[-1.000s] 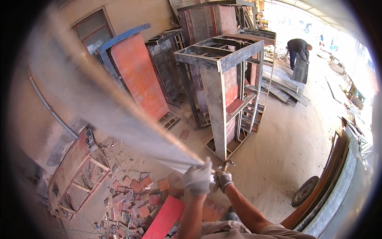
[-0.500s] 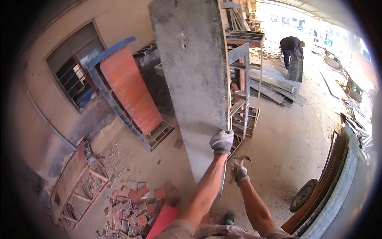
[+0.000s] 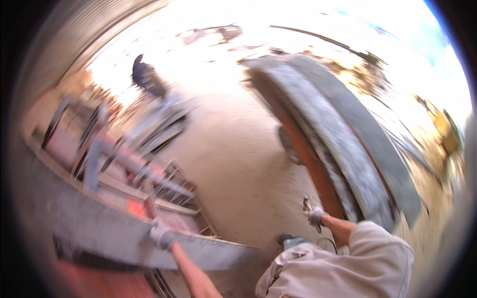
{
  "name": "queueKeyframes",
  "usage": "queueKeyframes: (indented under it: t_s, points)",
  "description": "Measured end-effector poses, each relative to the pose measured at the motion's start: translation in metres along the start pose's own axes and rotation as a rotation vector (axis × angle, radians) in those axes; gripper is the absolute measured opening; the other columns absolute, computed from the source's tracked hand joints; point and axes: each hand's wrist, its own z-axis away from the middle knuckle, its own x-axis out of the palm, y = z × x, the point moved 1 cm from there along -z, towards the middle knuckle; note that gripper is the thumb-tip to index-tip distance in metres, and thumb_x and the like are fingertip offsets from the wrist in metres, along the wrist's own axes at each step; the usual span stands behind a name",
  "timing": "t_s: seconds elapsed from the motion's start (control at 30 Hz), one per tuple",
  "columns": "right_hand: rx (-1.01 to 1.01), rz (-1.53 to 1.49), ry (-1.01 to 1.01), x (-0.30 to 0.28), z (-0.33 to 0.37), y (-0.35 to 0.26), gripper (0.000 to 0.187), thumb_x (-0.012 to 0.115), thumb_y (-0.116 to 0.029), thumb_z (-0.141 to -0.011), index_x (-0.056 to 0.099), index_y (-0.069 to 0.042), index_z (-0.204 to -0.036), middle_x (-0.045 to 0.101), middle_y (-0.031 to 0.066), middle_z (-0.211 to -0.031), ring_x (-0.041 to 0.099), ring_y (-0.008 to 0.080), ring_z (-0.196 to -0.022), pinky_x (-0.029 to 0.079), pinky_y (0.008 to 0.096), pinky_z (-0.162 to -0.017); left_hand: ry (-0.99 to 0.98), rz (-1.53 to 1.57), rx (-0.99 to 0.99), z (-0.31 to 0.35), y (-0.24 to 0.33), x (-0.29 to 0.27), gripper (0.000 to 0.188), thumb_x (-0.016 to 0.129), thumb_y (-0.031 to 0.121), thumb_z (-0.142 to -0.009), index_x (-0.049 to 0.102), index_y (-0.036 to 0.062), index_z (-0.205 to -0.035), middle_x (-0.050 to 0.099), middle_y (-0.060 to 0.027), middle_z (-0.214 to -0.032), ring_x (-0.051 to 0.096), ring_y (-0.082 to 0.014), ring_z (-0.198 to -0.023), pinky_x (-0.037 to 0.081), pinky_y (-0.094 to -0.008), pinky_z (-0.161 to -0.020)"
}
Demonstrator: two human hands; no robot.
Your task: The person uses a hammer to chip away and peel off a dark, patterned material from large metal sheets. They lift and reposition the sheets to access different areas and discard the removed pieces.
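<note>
— Look at the left hand (image 3: 160,237). It has a grey glove on, and it is closed tight on the long grey metal panel (image 3: 99,223).

— Why hold it there?

— I think it is a big, heavy thing, so the person grips its top edge to keep it from tipping. The panel lies low on the left and runs to the middle.

— And the right hand (image 3: 314,215)?

— Gloved too, and off by itself, well apart from the other. It seems to hold a small tool, but the picture is too blurry to be sure.

— What is next to it?

— A stack of curved grey panels (image 3: 343,144) with a rusty edge, leaning just beside that hand. That edge is close, so little room there.

— Where is there room?

— The sandy ground (image 3: 233,159) in the middle is wide open. Metal frames (image 3: 124,159) crowd the left. Far back, another person (image 3: 144,74) bends over.
</note>
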Motion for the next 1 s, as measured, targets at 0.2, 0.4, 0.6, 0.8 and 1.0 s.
queueKeyframes:
  t_s: [0.2, 0.4, 0.6, 0.8, 1.0]
  points:
    - [0.255, -0.160, 0.380, -0.117, 0.090, 0.178, 0.023, 0.071, -0.025, -0.090, 0.067, -0.003, -0.089, 0.066, 0.0085, -0.069, 0.064, 0.0234, -0.051, 0.051, 0.0394, -0.045, -0.248, 0.155, 0.016, 0.024, 0.028, -0.043, 0.070, 0.058, 0.071, -0.091, 0.080, 0.0058, -0.082, 0.075, -0.0152, -0.074, 0.072, -0.0386, -0.071, 0.053, -0.0502, -0.062]
    - [0.387, -0.156, 0.679, -0.129, 0.219, 0.365, 0.025, 0.066, -0.019, -0.087, 0.071, 0.003, -0.098, 0.068, 0.0149, -0.070, 0.070, 0.0268, -0.056, 0.055, 0.0405, -0.046, -0.328, 0.225, 0.171, 0.082, -0.045, -0.009, 0.062, 0.057, 0.059, -0.099, 0.074, 0.0015, -0.083, 0.074, -0.0201, -0.078, 0.069, -0.0396, -0.069, 0.052, -0.0524, -0.065]
    - [0.575, -0.309, 0.638, -0.105, 0.314, 0.483, 0.023, 0.068, -0.019, -0.088, 0.069, 0.003, -0.095, 0.065, 0.0144, -0.066, 0.067, 0.0277, -0.052, 0.054, 0.0413, -0.045, -0.658, -0.305, 0.356, 0.306, -0.248, 0.029, 0.052, 0.052, 0.046, -0.104, 0.069, -0.0010, -0.089, 0.072, -0.0244, -0.091, 0.068, -0.0430, -0.082, 0.053, -0.0524, -0.071]
    - [0.570, -0.395, 0.619, -0.110, 0.325, 0.514, 0.023, 0.072, -0.021, -0.086, 0.063, 0.000, -0.085, 0.062, 0.0136, -0.063, 0.065, 0.0274, -0.051, 0.053, 0.0419, -0.045, -1.333, -0.920, 0.716, 0.476, -0.389, -0.033, 0.041, 0.053, 0.042, -0.102, 0.074, 0.0074, -0.100, 0.074, -0.0175, -0.104, 0.070, -0.0354, -0.098, 0.055, -0.0466, -0.081]
    - [0.324, -0.288, 0.585, -0.176, 0.284, 0.489, 0.029, 0.073, -0.027, -0.086, 0.063, 0.000, -0.084, 0.063, 0.0110, -0.065, 0.064, 0.0252, -0.052, 0.052, 0.0411, -0.046, -1.367, -1.234, 1.067, 0.522, -0.359, -0.026, 0.036, 0.054, 0.039, -0.100, 0.079, 0.0157, -0.110, 0.076, -0.0106, -0.117, 0.072, -0.0278, -0.113, 0.057, -0.0408, -0.091]
